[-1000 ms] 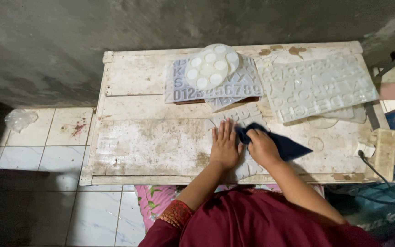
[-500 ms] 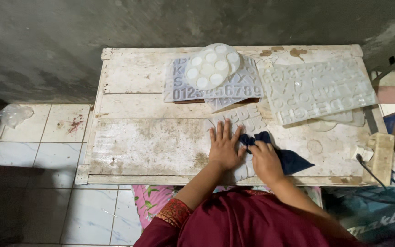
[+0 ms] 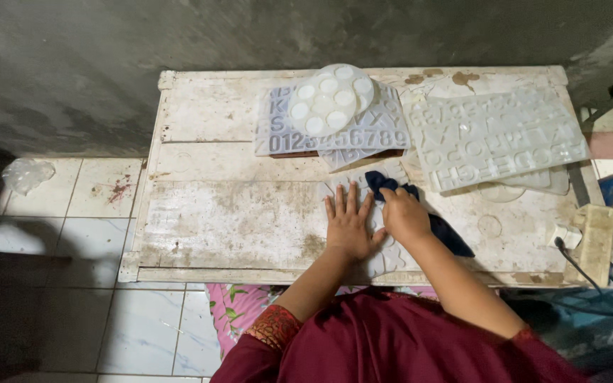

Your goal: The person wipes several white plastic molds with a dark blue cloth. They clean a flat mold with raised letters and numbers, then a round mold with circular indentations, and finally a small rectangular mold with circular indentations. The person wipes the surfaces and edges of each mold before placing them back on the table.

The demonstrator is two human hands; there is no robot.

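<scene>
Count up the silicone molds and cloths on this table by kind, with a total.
Flat translucent molds: 4, lettered sheets, one under the left hand, one part hidden
Round cavity mold: 1
Dark blue cloth in the right hand: 1
Total: 6

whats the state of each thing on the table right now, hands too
left hand: flat, fingers spread, pressing the flat mould down
right hand: shut on dark blue cloth
dark blue cloth: bunched, on the mould
flat mould: lying flat
round mould: stacked on the character mould
large clear mould: lying flat
</scene>
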